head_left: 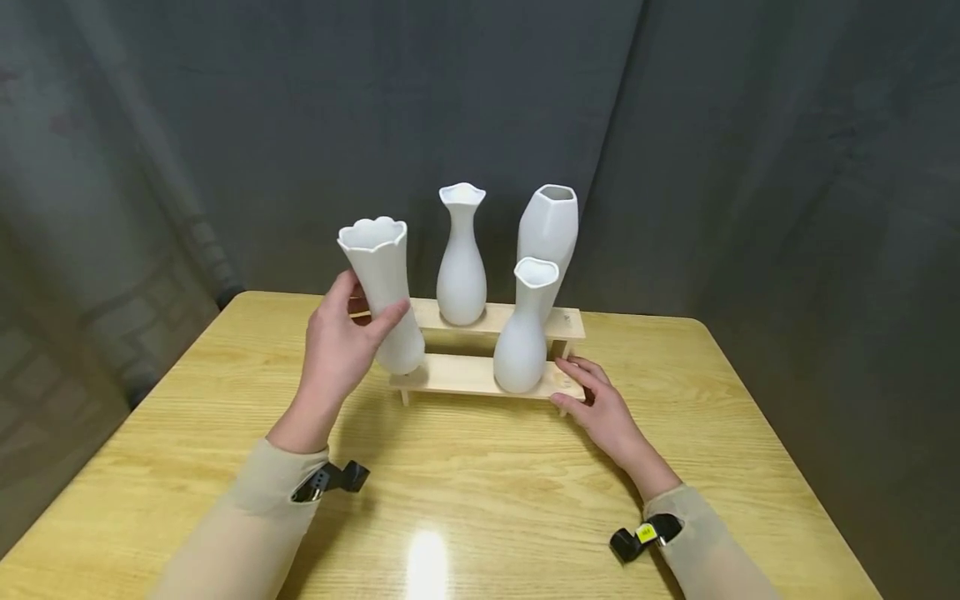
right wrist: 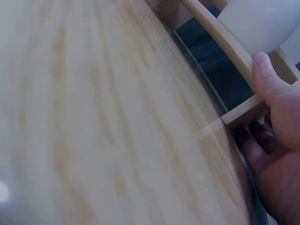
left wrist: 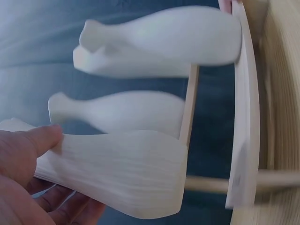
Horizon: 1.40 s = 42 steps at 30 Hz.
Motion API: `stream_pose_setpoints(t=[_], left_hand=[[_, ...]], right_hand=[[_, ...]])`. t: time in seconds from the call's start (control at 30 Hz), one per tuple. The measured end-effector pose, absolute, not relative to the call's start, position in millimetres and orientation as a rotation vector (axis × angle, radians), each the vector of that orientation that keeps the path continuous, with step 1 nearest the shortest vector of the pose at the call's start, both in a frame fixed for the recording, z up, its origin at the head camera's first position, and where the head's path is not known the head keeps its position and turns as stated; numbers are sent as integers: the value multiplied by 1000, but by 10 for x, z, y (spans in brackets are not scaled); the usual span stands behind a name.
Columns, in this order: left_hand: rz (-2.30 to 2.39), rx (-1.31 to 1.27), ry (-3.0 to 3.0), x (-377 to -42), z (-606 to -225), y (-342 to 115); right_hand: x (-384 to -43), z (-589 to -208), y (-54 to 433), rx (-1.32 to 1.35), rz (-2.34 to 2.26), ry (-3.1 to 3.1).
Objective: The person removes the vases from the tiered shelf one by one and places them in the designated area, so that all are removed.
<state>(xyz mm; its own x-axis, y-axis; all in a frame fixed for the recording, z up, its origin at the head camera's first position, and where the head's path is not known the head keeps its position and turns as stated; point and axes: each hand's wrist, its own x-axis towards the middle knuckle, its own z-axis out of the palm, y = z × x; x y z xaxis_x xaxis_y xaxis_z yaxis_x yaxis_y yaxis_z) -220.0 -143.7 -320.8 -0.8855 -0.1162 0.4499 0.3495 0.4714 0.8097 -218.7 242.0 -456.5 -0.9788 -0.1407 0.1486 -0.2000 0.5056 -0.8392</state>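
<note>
Thumb on one side and fingers curled round the other, a person's left hand [head_left: 341,342] grips a white vase with a scalloped rim [head_left: 384,287], tilted slightly over the left end of a two-tier wooden stand [head_left: 465,377]. In the left wrist view, its base appears raised off the lower tier [head_left: 438,382], though blur there leaves the gap hard to judge. At the stand's opposite end, the right hand [head_left: 603,412] holds the corner between its thumb, laid along the front edge, and its fingers, partly hidden behind the leg. Just beside that hand, a narrow-necked white vase [head_left: 520,354] stands upright on the lower tier. On the upper tier [head_left: 497,317] behind, a white vase with a wavy, flared rim [head_left: 462,279] stands left of a broader, angular white vase [head_left: 547,225], which is partly covered by the one in front. The stand rests on a glossy wood-grain table [head_left: 480,475], backed by dark grey curtains [head_left: 360,108]. Both beige sleeves [head_left: 236,521] end at the wrists in black straps [head_left: 322,481].
</note>
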Motion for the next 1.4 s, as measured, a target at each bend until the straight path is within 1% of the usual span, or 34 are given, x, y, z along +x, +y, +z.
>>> stream_pose_setpoints(t=[0.3, 0.57, 0.7, 0.97, 1.4], left_hand=[[-1314, -105, -2226, -2344, -3318, -1749], [-1252, -78, -2242, -2616, -3605, -1888], [-1258, -80, -2262, -2755, -3749, -1909], [-1223, -60, -2287, -2965, -3903, -1917], [-1322, -52, -2292, -3100, -4101, -1829]], right_hand=[[-2169, -4576, 2424, 345, 1487, -2671], [-2059, -4651, 2457, 344, 1441, -2676], [-2019, -4675, 2470, 340, 1451, -2669], [-2044, -4678, 2455, 385, 1507, -2627], [-2051, -4683, 2436, 335, 1593, -2646]])
